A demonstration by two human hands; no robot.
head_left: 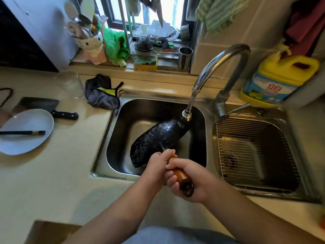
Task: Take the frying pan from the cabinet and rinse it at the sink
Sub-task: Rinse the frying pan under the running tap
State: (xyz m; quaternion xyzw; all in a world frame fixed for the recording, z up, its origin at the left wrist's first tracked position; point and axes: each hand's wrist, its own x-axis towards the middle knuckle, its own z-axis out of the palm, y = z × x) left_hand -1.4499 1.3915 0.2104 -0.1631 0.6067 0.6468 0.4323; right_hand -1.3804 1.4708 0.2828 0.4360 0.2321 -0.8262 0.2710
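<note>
The black frying pan (158,138) is tilted on its side inside the left sink basin (123,110), its wet underside facing me. Its far rim sits right under the nozzle of the curved steel faucet (219,66). Both hands grip the pan's brown wooden handle (179,173). My left hand (158,164) holds it near the pan, my right hand (186,180) nearer the handle's ringed end. The pan's inside is hidden.
A wire rack covers the right basin (253,152). A yellow detergent jug (279,80) stands behind it. On the left counter lie a grey cloth (102,94), a glass (70,83), a cleaver (47,108) and a plate (26,131) with chopsticks. A sponge (146,62) rests on the sill.
</note>
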